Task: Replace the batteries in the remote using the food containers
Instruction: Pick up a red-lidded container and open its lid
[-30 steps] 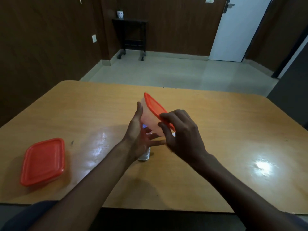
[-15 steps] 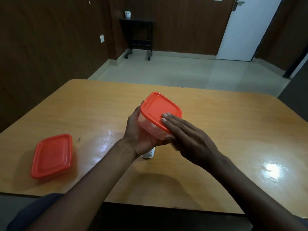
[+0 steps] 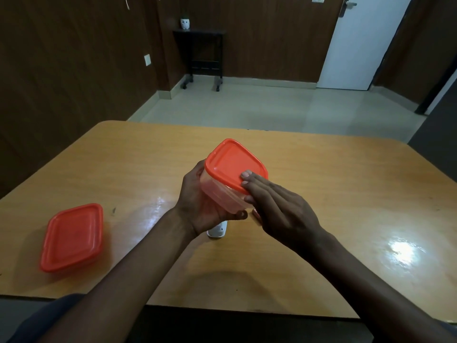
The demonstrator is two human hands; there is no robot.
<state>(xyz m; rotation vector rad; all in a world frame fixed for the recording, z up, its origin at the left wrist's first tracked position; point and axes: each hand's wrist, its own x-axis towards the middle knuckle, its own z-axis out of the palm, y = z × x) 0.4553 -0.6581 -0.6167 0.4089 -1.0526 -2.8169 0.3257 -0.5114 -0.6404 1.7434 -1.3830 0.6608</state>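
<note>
A clear food container with an orange lid (image 3: 233,167) is held above the middle of the wooden table (image 3: 333,184). My left hand (image 3: 200,201) cups it from the left and below. My right hand (image 3: 277,209) lies with straight fingers on the lid's near right edge, fingertips on top. The lid sits on the container. Below my left hand, the end of a white remote (image 3: 217,230) shows on the table; the rest is hidden. A second, flat container with an orange lid (image 3: 73,237) rests closed at the table's near left.
The table's near edge runs just below my forearms. Beyond the far edge lies tiled floor, with a small black stand (image 3: 201,53) by the dark wall and a white door (image 3: 356,43) at the back right.
The container has turned from lying steeply tilted to nearly upright, lid facing up. My right hand's fingers went from curled over the lid's edge to lying flat on it.
</note>
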